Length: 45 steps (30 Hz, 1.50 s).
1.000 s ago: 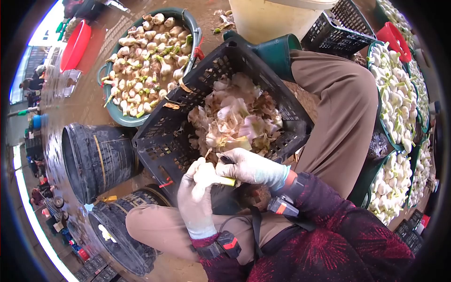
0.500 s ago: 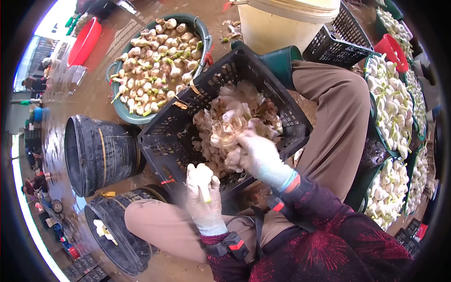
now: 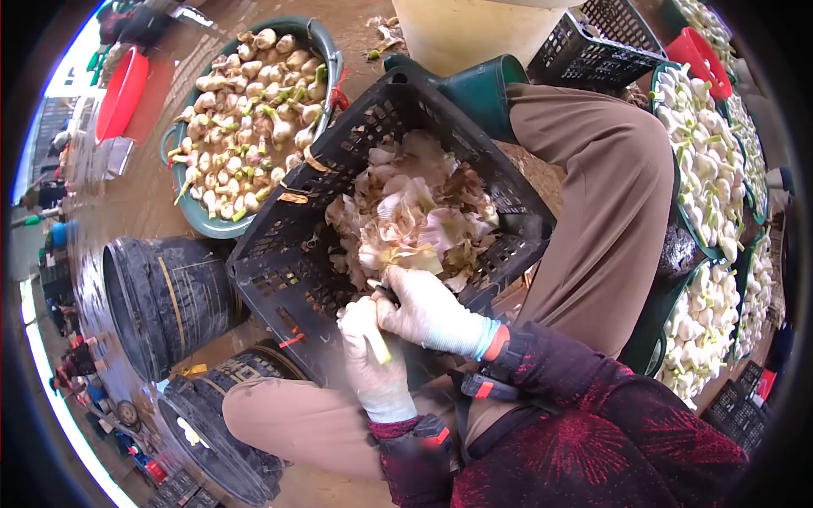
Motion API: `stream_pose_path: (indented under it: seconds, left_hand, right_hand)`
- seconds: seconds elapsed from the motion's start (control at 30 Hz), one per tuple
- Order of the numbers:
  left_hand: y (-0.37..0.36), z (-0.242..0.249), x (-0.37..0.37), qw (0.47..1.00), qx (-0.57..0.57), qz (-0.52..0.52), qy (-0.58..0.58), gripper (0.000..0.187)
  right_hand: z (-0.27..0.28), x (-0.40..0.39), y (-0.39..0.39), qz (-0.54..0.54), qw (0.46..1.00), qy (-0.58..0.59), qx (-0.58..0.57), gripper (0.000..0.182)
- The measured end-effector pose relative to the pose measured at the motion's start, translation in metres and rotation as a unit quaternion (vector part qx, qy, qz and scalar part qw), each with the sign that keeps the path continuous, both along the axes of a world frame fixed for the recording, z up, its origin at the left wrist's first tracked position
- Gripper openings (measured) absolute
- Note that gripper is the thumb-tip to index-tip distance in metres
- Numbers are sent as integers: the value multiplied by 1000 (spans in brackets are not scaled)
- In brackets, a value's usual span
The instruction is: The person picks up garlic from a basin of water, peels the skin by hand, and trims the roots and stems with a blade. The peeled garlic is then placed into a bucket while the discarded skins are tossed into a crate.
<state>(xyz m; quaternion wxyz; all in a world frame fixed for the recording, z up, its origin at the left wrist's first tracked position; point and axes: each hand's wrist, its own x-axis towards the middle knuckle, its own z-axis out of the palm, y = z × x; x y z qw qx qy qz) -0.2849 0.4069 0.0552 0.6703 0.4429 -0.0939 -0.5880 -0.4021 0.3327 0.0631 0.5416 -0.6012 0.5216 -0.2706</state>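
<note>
My left hand (image 3: 369,372), in a whitish glove, is closed round a peeled garlic bulb (image 3: 375,340) whose short stem points down toward my wrist. My right hand (image 3: 430,315), gloved too, meets it at the bulb's upper end with fingers bent. A small dark tool that looks like a knife (image 3: 384,290) shows between the right fingers, mostly hidden. Just beyond both hands, a black plastic crate (image 3: 279,254) holds a heap of papery garlic skins (image 3: 415,203).
Unpeeled garlic fills a green tub (image 3: 182,190) at upper left. Black buckets (image 3: 199,292) stand left, the nearer one beside my knee with a pale piece inside. On the right are tubs of white garlic (image 3: 701,161). A cream bucket (image 3: 466,34) and another black crate (image 3: 593,51) stand behind.
My right hand has come back from the skins in the crate to the garlic bulb in my left hand. The view has shifted slightly.
</note>
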Motion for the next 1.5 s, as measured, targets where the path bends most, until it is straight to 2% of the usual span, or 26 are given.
stream_pose_path:
  seconds: [0.03,0.1,0.13,0.17,0.23,0.33,0.37,0.43,0.47,0.57,0.6,0.7,0.73,0.77,0.83,0.87,0.9,0.97,1.07,1.17,1.3,1.37,1.4,1.43,1.5]
  left_hand:
    - [-2,2,-1,999,-2,17,32,37]
    - [1,-1,2,998,2,29,59,42]
    - [-1,4,1,998,0,34,50,44]
    - [-2,8,0,998,-2,39,41,45]
    - [-4,9,0,999,-22,28,9,44]
    - [-5,9,-6,982,20,61,-175,37]
    - [-6,10,-7,982,23,61,-175,37]
    - [-9,10,-10,963,54,54,-259,35]
    - [-3,3,-4,968,58,25,-244,35]
    - [-5,3,-7,977,85,37,-194,36]
    - [-6,2,-2,982,67,-5,-176,41]
    - [-4,-7,2,985,13,-7,-174,48]
    - [-6,-5,-4,993,22,40,-112,48]
    - [-6,-1,-5,993,21,42,-112,48]
    - [-8,4,-4,996,45,72,-33,44]
    - [-8,3,-1,996,40,76,-33,44]
    - [-7,1,3,996,18,50,-77,43]
    - [-4,0,3,993,-4,24,-119,42]
    - [-7,8,-5,966,51,56,-246,32]
    - [-5,9,-9,963,37,38,-264,35]
    - [-5,12,-12,972,47,55,-225,31]
    - [-1,10,-9,988,27,52,-143,34]
    - [0,7,-4,988,-2,9,-155,39]
    - [1,5,-3,988,-5,10,-157,39]
    - [1,8,-4,997,53,52,35,45]
  right_hand:
    - [-2,-2,-3,-2,1000,0,0,27]
    - [-5,-10,-8,-29,972,-166,163,30]
    - [-1,-17,-11,30,974,-142,176,34]
    - [0,-18,-10,31,974,-140,176,34]
    - [1,-20,-6,96,994,-50,-2,33]
    - [10,-16,-4,105,994,-1,-15,27]
    - [12,-14,-3,116,993,33,-17,25]
    - [7,-6,4,64,997,18,-42,22]
    - [5,-3,6,46,998,18,-47,23]
    - [-4,4,6,12,999,21,-47,23]
    - [-8,5,5,0,999,21,-50,23]
    - [-16,4,-5,-27,999,42,-4,21]
    - [-15,1,-8,-43,998,43,-18,18]
    - [-20,2,-11,-57,996,64,17,19]
    - [-5,-13,-16,-17,996,-52,75,25]
    - [0,-16,-15,32,992,-84,87,29]
    - [3,-17,-12,80,985,-115,101,33]
    - [4,-15,-8,127,991,-14,38,35]
    - [3,-11,-2,127,991,-20,26,35]
    - [6,-8,1,110,994,5,7,31]
    - [-5,-2,6,67,996,40,-34,23]
    - [-16,-1,2,-2,997,50,-58,20]
    - [-16,-4,-2,-11,995,56,-79,18]
    - [-22,-6,-5,-10,994,72,-81,18]
    - [-26,-8,-8,-24,990,116,-76,18]
